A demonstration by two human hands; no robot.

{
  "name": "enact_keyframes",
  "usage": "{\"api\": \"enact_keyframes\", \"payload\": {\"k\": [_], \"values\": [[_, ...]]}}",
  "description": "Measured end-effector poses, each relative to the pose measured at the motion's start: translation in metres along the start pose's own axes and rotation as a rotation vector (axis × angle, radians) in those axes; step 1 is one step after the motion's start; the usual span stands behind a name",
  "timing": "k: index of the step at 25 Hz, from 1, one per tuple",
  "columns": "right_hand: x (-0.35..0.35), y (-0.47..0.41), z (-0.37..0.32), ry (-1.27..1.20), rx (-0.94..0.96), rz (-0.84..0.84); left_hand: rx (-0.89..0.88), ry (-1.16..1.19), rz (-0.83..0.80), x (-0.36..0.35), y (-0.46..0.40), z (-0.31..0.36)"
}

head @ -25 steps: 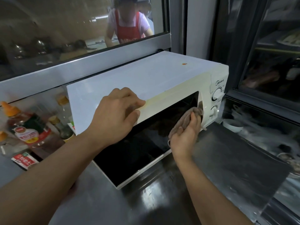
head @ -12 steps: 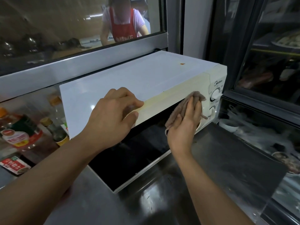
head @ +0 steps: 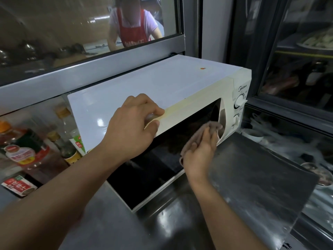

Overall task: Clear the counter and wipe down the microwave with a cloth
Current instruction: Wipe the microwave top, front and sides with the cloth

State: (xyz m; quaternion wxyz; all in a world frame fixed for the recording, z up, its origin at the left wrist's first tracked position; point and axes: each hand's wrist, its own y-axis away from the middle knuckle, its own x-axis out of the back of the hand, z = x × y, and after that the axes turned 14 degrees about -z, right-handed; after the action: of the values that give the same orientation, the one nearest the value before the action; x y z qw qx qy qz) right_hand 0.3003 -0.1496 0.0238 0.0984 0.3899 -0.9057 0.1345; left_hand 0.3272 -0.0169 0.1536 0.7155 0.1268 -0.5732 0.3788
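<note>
Your left hand (head: 132,126) is clamped on the top front edge of the white box-shaped microwave (head: 162,83), fingers curled on the roof, thumb pressing the cream door strip. Your right hand (head: 199,152) grasps a crumpled grey-brown cloth (head: 210,128), fingers bent around it, pushing it against the right end of the dark glass door window (head: 158,159), just beside the recessed door handle (head: 222,121). The microwave sits on a steel counter (head: 180,222), angled, its control panel with two white round knobs (head: 239,101) at the right end. A small orange spot (head: 202,68) marks the roof near the back.

To the microwave's left stand a clear plastic bottle with orange cap and red label (head: 21,147), a dark glass bottle with gold cap (head: 62,145) and a small red-and-white packet (head: 17,184) lying flat. To its right there's a white cup (head: 252,135) on the counter. Behind the glass window (head: 54,33) above stands a person in a red apron (head: 132,29).
</note>
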Motion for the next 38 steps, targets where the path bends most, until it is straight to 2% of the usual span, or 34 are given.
{"api": "enact_keyframes", "payload": {"k": [4, 7, 9, 12, 16, 19, 21, 23, 24, 25, 28, 30, 31, 32, 33, 35, 36, 38], "values": [[-0.007, 0.01, -0.043, -0.042, 0.174, 0.076, 0.003, 0.004, -0.005, 0.001, 0.001, 0.002], [-0.016, 0.019, -0.026, -0.076, 0.229, 0.084, -0.003, 0.005, 0.006, -0.001, 0.0, 0.0], [-0.021, 0.027, 0.001, -0.106, 0.146, 0.057, -0.006, 0.005, 0.017, -0.001, -0.001, -0.001], [-0.025, 0.038, 0.036, -0.112, -0.082, -0.018, -0.016, -0.002, 0.013, -0.001, 0.0, -0.001], [-0.017, 0.033, 0.028, -0.08, -0.163, -0.096, -0.005, -0.026, 0.003, -0.001, 0.002, 0.001], [-0.015, 0.032, -0.018, -0.115, -0.09, -0.026, -0.008, -0.026, 0.01, 0.002, 0.002, 0.004], [-0.018, 0.042, -0.05, -0.254, 0.041, 0.01, -0.015, -0.044, -0.005, 0.005, 0.005, 0.005], [-0.03, 0.049, -0.044, -0.2, 0.155, 0.008, -0.033, -0.072, -0.028, 0.01, 0.011, 0.002], [-0.031, 0.047, -0.041, -0.257, 0.169, 0.041, -0.038, -0.086, -0.031, 0.013, 0.015, 0.0], [-0.03, 0.047, -0.031, -0.181, 0.179, 0.12, -0.032, -0.105, -0.024, 0.016, 0.022, -0.004], [-0.035, 0.056, 0.008, -0.273, -0.101, 0.051, 0.026, -0.156, 0.018, 0.025, 0.05, -0.019], [-0.032, 0.06, 0.021, -0.186, -0.203, -0.019, 0.059, -0.171, 0.043, 0.027, 0.066, -0.024], [-0.036, 0.055, 0.021, -0.366, -0.309, -0.022, 0.075, -0.17, 0.052, 0.026, 0.07, -0.026], [-0.042, 0.047, 0.025, -0.655, -0.408, 0.034, 0.089, -0.157, 0.058, 0.025, 0.072, -0.026], [-0.043, 0.046, 0.008, -0.871, -0.454, 0.047, 0.099, -0.134, 0.069, 0.024, 0.073, -0.026], [-0.045, 0.05, -0.032, -0.858, -0.313, -0.017, 0.1, -0.094, 0.098, 0.023, 0.073, -0.025], [-0.042, 0.055, -0.043, -0.746, -0.189, -0.059, 0.1, -0.09, 0.107, 0.022, 0.073, -0.025], [-0.041, 0.069, -0.056, -0.463, 0.034, -0.022, 0.103, -0.098, 0.116, 0.02, 0.073, -0.026]]}}
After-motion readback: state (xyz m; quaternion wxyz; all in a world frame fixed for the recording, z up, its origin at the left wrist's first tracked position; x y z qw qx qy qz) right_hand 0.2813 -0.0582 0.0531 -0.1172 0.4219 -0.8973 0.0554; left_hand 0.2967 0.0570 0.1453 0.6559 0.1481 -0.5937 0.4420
